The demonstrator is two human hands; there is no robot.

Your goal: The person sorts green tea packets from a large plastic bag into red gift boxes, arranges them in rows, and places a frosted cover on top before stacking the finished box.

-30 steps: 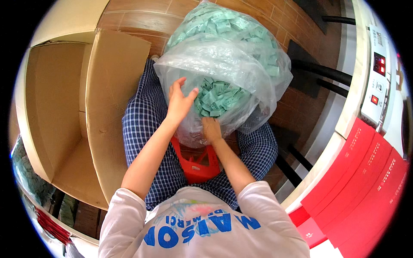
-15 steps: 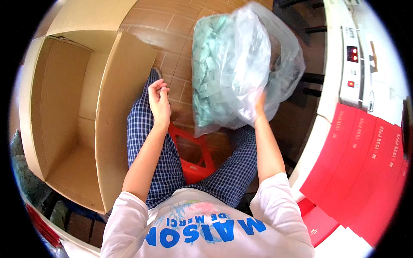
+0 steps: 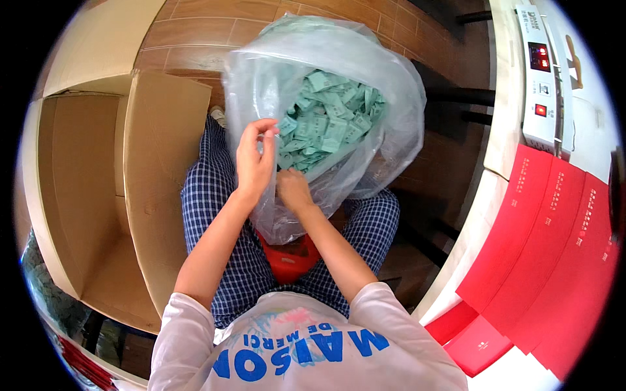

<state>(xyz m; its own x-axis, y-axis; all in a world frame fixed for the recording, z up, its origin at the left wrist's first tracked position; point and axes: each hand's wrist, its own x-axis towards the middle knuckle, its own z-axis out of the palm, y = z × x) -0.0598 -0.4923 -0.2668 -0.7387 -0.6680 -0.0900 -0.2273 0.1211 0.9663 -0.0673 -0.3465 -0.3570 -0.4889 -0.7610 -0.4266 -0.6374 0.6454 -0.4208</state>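
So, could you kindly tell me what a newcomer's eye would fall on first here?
Most likely the clear plastic bag in the upper middle, its mouth open on a heap of pale green packets, with the left hand and right hand at its near side. After that, perhaps the bright red cards overlapping at the right, and the open cardboard box at the left.

Looking like a packing workshop, showing bag (image 3: 403, 98) of packets (image 3: 332, 124), carton (image 3: 153, 195) left of it, machine (image 3: 541, 127) and red sheets (image 3: 535, 254) right of it.
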